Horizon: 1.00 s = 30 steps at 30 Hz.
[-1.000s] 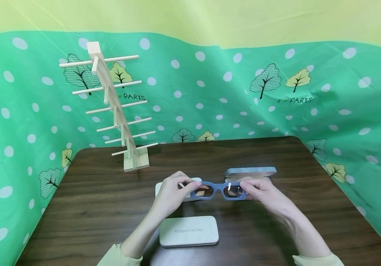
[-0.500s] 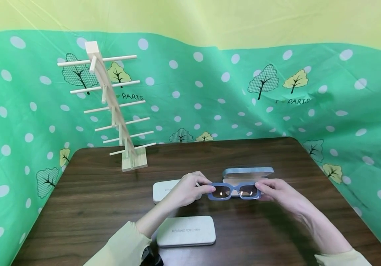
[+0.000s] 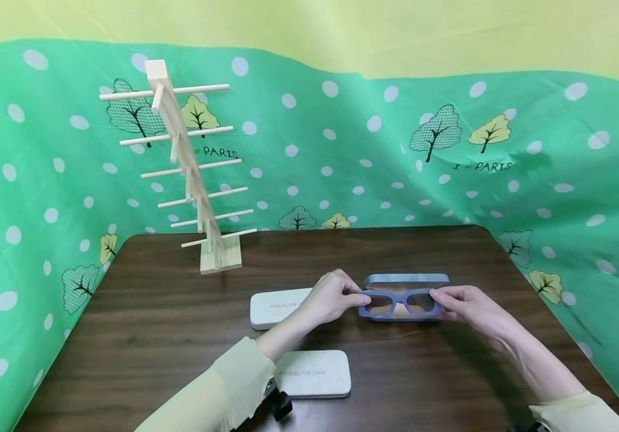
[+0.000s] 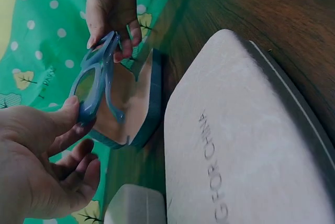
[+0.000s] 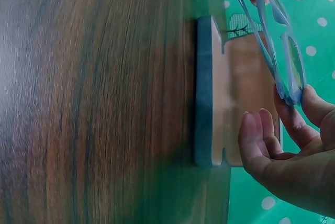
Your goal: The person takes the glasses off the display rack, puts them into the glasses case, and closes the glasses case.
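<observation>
Blue-framed sunglasses (image 3: pixel 400 298) with brown lenses are held up between both hands. My left hand (image 3: pixel 335 297) pinches one end of the frame between thumb and finger, and my right hand (image 3: pixel 468 307) pinches the other end. In the left wrist view the temple arms of the sunglasses (image 4: pixel 94 89) look folded in behind the lenses. Behind and below them lies an open blue glasses case (image 3: pixel 407 278) with a tan lining, partly hidden by the sunglasses in the head view. In the right wrist view the open case (image 5: pixel 205 93) is apart from the sunglasses.
Two closed white glasses cases lie on the dark wooden table (image 3: pixel 141 336): a rear case (image 3: pixel 277 307) and a front case (image 3: pixel 314 375), each partly behind the left arm. A wooden rack (image 3: pixel 190 174) with several pegs stands at the back left, before a green patterned cloth (image 3: pixel 341 150).
Both hands have carried the sunglasses to the right, from beside the rear white case to in front of the open blue case. The cases and rack have stayed put.
</observation>
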### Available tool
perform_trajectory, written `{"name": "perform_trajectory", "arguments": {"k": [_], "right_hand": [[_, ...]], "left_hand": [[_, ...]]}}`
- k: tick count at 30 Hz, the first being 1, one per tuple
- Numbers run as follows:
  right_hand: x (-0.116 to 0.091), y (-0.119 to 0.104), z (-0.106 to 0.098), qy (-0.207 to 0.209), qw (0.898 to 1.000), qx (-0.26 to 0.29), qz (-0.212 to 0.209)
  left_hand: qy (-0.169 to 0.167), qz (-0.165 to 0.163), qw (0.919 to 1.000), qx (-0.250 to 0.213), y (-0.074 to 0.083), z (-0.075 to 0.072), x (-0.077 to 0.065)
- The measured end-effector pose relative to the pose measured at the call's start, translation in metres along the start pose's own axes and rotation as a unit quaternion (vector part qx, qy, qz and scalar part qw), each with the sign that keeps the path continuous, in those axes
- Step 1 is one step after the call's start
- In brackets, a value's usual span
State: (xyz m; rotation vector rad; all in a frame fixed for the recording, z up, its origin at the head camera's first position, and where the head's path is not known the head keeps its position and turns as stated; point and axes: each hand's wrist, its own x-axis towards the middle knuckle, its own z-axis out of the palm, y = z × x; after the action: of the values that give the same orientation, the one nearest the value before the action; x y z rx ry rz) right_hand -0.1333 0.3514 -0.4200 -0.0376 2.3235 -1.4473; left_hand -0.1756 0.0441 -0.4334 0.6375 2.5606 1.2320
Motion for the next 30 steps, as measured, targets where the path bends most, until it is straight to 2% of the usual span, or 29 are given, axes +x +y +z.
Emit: {"name": "perform_trajectory", "arguments": {"k": [6, 10, 16, 21, 30], "right_hand": [[0.006, 0.008, -0.006, 0.028, 1.000, -0.008, 0.011], [0.010, 0.014, -0.010, 0.043, 0.999, -0.018, 0.022], [0.016, 0.024, -0.016, 0.052, 0.998, -0.022, 0.027], [0.020, 0.031, -0.019, 0.058, 0.997, -0.044, 0.034], [0.027, 0.033, -0.020, 0.069, 0.990, -0.110, 0.061]], "left_hand": [[0.026, -0.020, 0.9988, 0.036, 0.002, 0.008, 0.012], [0.041, -0.021, 0.9970, 0.062, 0.002, 0.012, 0.017], [0.062, -0.043, 0.9951, 0.064, 0.001, 0.022, 0.025], [0.064, -0.077, 0.9931, 0.062, 0.001, 0.032, 0.029], [0.078, -0.103, 0.9866, 0.099, 0.000, 0.041, 0.035]]}}
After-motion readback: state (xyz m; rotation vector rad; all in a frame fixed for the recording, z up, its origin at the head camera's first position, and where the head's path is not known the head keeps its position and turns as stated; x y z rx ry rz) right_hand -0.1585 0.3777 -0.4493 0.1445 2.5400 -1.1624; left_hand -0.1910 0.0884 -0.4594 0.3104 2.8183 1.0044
